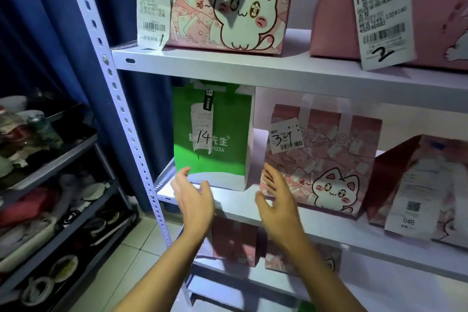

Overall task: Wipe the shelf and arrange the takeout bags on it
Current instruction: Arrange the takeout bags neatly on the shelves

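Observation:
A green pizza bag (222, 132) marked 14 stands at the left end of the middle shelf board (235, 204). Beside it on the right stands a pink cat bag (329, 159) marked 34, then another pink bag (415, 185) with a receipt reading 046. My left hand (193, 197) hovers open just in front of the green bag's lower left corner. My right hand (277, 197) is open too, fingers spread, in front of the gap between the green bag and the cat bag. Neither hand holds anything.
On the upper shelf (228, 63) stand a pink cat bag (228, 2) tagged 1 and a pink bag (390, 10) tagged 2. More pink bags (235, 240) sit on the shelf below. A dark rack (50, 159) full of clutter stands to the left, before a blue curtain (38, 20).

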`<state>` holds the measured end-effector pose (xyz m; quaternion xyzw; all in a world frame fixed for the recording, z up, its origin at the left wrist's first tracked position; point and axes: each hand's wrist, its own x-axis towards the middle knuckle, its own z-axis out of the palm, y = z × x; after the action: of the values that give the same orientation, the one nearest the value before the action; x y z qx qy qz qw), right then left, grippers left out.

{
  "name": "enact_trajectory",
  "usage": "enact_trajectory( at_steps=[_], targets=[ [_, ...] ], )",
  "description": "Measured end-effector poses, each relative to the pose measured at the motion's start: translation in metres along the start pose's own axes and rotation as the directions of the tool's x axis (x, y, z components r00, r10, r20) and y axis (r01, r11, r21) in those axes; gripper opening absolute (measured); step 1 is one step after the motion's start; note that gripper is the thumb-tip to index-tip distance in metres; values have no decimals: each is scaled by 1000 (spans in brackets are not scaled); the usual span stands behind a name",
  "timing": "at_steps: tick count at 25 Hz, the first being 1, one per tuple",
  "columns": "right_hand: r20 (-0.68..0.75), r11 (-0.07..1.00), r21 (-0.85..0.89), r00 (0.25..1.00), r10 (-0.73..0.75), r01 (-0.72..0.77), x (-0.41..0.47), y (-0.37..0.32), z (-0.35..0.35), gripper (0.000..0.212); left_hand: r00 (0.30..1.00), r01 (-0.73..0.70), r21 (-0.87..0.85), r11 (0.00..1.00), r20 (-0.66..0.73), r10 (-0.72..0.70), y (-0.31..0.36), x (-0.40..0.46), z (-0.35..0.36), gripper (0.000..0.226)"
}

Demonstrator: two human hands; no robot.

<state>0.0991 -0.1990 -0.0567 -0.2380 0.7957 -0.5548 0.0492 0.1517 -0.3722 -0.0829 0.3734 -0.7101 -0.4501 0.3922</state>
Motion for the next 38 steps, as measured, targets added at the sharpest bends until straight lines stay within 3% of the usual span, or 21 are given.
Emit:
enact_trajectory(
  at_steps=[2, 6, 10, 14, 18, 23, 27, 29, 38],
  targets=[
    [47, 998, 8, 997, 58, -58, 19, -8, 26, 69, 999, 20, -29, 999, -38, -21, -2, 22, -16, 59],
    [37, 983, -32, 982, 184, -183, 43, -10, 55, 78, 991, 48, 35, 998, 120, -52, -5, 52, -30, 70],
    [58, 982, 0, 980, 190, -190, 44, -4, 69, 71, 963, 8, 38, 999, 269, -18, -14, 67, -34, 71],
    [67, 985, 6, 983, 172, -173, 33, -16, 71, 70, 946, -10, 61, 998, 325, -10, -22, 79, -38, 71],
    [38, 986, -14, 986, 164, -164, 27, -25, 63, 70, 939, -37, 97, 995, 343, 1, -22, 80, -42, 68],
    [-37, 993, -79, 995, 91, -93, 7, -26, 32, 64, 970, -64, 77, 995, 241, 44, -9, 39, -42, 58],
    [-144, 991, -108, 987, 68, -84, -18, -20, 0, 53, 885, -323, 62, 944, 374, 278, 0, 9, -31, 43],
    [-199, 990, -120, 979, 44, -69, -29, -15, -16, 50, 836, -381, 34, 924, 439, 328, 13, -6, -25, 38],
    [-370, 987, -85, 924, 95, -136, -82, 15, -74, 45, 758, -339, -122, 933, 552, 348, 37, -68, -14, 32]
  ],
)
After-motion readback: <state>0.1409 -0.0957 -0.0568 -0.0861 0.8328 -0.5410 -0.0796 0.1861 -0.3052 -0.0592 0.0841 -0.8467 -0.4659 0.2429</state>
